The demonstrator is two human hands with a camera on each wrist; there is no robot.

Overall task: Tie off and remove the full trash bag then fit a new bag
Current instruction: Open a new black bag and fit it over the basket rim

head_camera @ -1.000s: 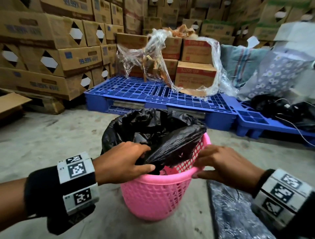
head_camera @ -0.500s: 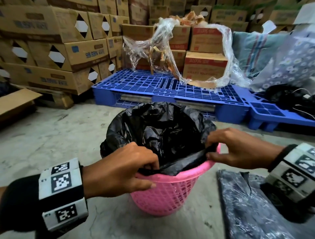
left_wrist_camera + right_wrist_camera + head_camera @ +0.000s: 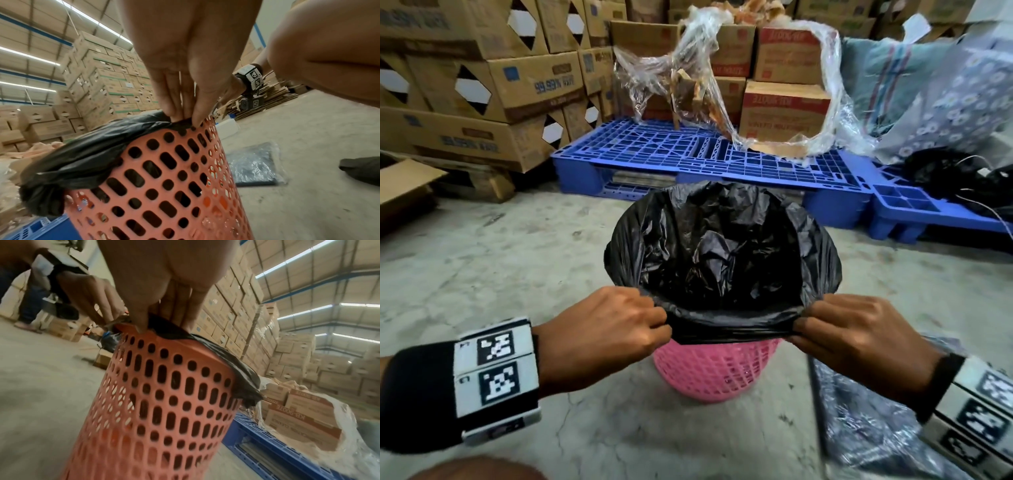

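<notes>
A pink perforated basket point(image 3: 715, 373) stands on the concrete floor, lined with a black trash bag point(image 3: 722, 253) whose mouth is spread wide over the far and side rim. My left hand point(image 3: 654, 322) pinches the bag's near edge at the left of the rim, and my right hand point(image 3: 799, 325) pinches it at the right, the edge stretched taut between them. In the left wrist view the left fingers point(image 3: 180, 112) grip the bag point(image 3: 82, 155) at the rim of the basket point(image 3: 164, 178). In the right wrist view the right fingers point(image 3: 144, 324) hold the bag point(image 3: 226, 356) at the basket point(image 3: 164, 394) rim.
A flat packet of dark bags in clear wrap point(image 3: 866, 421) lies on the floor right of the basket. Blue plastic pallets point(image 3: 688, 154) sit just behind it, with cardboard boxes point(image 3: 784, 109) and loose clear film on them. Tall box stacks point(image 3: 482, 85) fill the left.
Both hands have pulled the bag's near edge outward and down over the near rim. The bag's mouth went from bunched to spread wide, and the view moved closer over the basket.
</notes>
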